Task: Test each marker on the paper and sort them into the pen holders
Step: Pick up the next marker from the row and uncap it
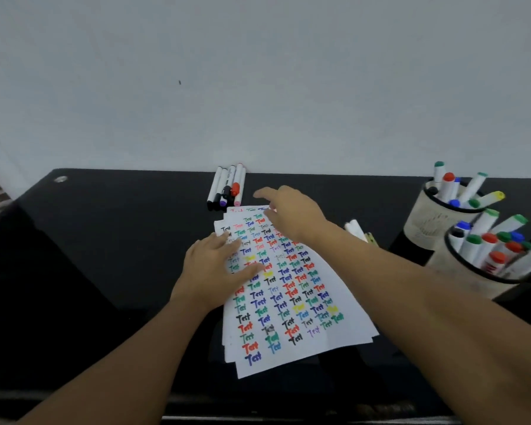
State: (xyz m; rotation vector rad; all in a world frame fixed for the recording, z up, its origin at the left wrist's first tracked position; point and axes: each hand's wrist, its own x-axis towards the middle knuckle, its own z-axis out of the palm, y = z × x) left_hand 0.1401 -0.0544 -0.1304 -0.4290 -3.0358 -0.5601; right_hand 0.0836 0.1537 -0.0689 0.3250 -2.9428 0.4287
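Observation:
A stack of white paper sheets (292, 305) covered in rows of coloured "Test" words lies on the black desk (105, 240). My left hand (218, 265) rests flat on the paper's left side with fingers spread. My right hand (288, 213) hovers over the paper's far edge, fingers extended toward several loose white markers (227, 187) lying by the wall. It holds nothing. Two beige pen holders stand at the right: the far holder (432, 222) and the near holder (472, 274), both full of markers with coloured caps.
A white wall (258, 72) rises directly behind the desk. One or two more markers (357, 230) lie on the desk just right of my right forearm. A small metal fitting (61, 179) sits at the desk's far left corner.

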